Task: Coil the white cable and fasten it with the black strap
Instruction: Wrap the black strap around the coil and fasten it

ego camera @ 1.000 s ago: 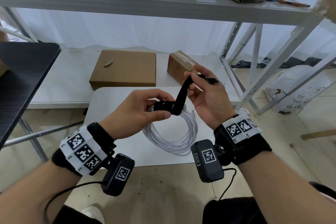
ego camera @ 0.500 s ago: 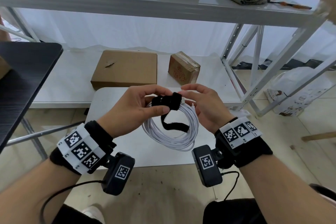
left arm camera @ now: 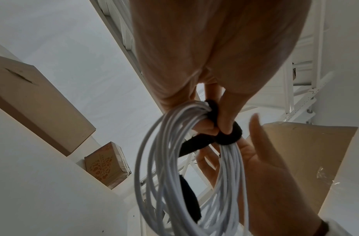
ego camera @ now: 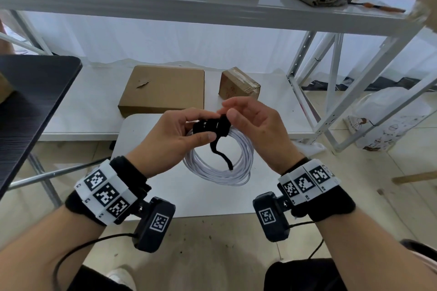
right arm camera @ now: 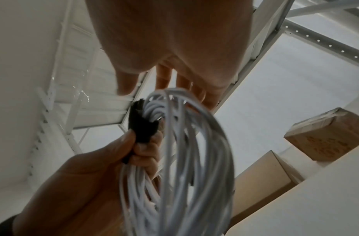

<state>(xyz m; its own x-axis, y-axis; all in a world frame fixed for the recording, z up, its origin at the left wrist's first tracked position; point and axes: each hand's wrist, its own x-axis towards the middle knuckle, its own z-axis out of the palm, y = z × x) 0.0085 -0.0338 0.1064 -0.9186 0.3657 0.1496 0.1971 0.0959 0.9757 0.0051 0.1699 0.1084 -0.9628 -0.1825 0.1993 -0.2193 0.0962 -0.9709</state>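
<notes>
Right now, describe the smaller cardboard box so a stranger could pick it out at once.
Find the low white shelf behind the small white table. Two cardboard boxes rest on it: a wide flat box, and to its right the smaller cardboard box. It is taller, turned at an angle, taped, with reddish print on its side.

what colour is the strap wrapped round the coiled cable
Black; the strap around the white cable shows best in the head view.

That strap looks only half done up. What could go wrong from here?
The black strap has a loose tail hanging inside the white cable coil; unpressed, it may unwind. Only the left hand pinches the bundle, while the right hand is open, so a slip could let the loops spring apart.
</notes>
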